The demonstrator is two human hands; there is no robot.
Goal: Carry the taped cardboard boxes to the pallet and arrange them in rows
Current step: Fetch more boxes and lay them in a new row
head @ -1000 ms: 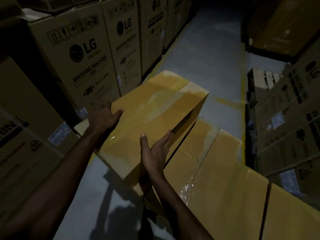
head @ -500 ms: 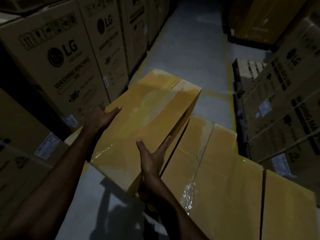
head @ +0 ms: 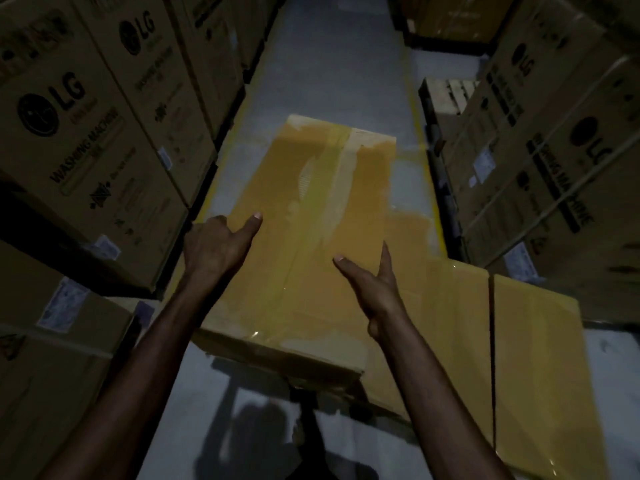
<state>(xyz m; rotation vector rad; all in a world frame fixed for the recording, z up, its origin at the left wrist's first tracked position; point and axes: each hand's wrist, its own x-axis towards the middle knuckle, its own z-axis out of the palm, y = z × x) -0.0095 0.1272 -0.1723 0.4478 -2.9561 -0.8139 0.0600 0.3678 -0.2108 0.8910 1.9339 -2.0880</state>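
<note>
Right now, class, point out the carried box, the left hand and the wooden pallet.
carried box (head: 311, 237): head view, taped top face.
left hand (head: 211, 251): head view, its back.
wooden pallet (head: 446, 95): head view, top slats.

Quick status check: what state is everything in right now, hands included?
carried box: taped shut, held up between both hands.
left hand: grips its left edge, thumb on top.
right hand: pressed on its right side, fingers straight.
row boxes: closed, lying side by side.
washing machine cartons: closed, stacked both sides.
wooden pallet: slats bare, partly hidden.
</note>
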